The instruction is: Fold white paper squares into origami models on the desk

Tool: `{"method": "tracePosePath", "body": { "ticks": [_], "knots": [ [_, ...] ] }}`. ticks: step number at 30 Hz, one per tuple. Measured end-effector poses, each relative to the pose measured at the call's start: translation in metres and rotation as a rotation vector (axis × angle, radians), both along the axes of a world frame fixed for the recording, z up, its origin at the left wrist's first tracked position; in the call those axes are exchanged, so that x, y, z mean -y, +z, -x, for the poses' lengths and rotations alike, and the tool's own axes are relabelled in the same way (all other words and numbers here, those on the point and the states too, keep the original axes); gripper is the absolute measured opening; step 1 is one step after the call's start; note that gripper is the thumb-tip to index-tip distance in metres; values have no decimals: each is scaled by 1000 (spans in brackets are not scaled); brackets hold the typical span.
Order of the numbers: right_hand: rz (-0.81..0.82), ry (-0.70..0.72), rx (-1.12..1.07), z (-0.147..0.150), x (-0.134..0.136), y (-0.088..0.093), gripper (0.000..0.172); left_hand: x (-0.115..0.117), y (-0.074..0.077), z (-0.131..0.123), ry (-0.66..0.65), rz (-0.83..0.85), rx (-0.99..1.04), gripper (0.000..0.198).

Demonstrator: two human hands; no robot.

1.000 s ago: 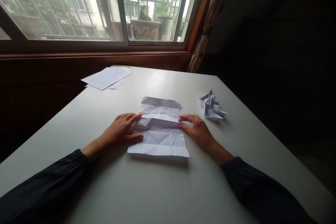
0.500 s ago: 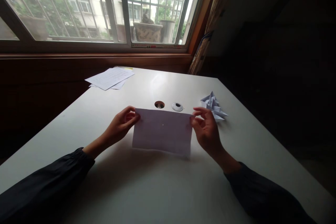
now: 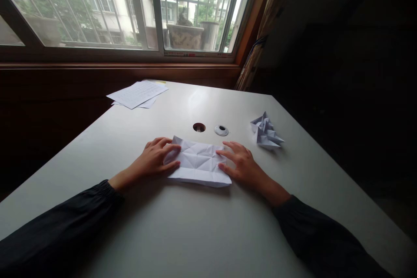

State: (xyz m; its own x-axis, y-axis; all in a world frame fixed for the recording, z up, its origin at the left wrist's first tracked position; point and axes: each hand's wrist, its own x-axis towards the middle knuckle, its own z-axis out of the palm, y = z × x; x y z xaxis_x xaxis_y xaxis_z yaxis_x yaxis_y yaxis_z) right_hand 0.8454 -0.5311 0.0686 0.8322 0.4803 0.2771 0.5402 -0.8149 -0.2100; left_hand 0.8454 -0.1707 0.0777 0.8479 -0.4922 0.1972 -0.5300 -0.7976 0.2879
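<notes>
Now, a creased white paper sheet is pressed flat on the worktop, its long axis running crosswise between the open, unclenched left hand and right hand, seemingly equally near both.

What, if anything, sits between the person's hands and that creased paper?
Nothing visible: the left hand and right hand both touch the creased white paper directly, with no object between them and it.

A creased white paper sheet — folded flat, lying rectangular
</notes>
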Motion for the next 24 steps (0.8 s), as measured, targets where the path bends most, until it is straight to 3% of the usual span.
{"method": "tracePosePath", "body": {
  "ticks": [3, 8, 13, 17, 19, 24],
  "knots": [
    [113, -13, -36, 3, 1, -2, 52, -5, -4, 3, 14, -96, -1, 68],
    [124, -25, -25, 4, -1, -3, 52, -9, -10, 5, 20, -104, 22, 69],
    [110, -26, -10, 4, 0, -5, 52, -6, -5, 10, -4, 46, 85, 76],
    [104, -19, 12, 3, -2, -5, 51, 4, 1, 15, -121, 200, 114, 80],
    [105, -17, 15, 2, -3, -4, 51, 8, 3, 16, -208, 215, 101, 72],
    [114, -21, 16, 0, -3, -4, 50, 14, 20, 16, -389, 112, -12, 32]
  ]
}}
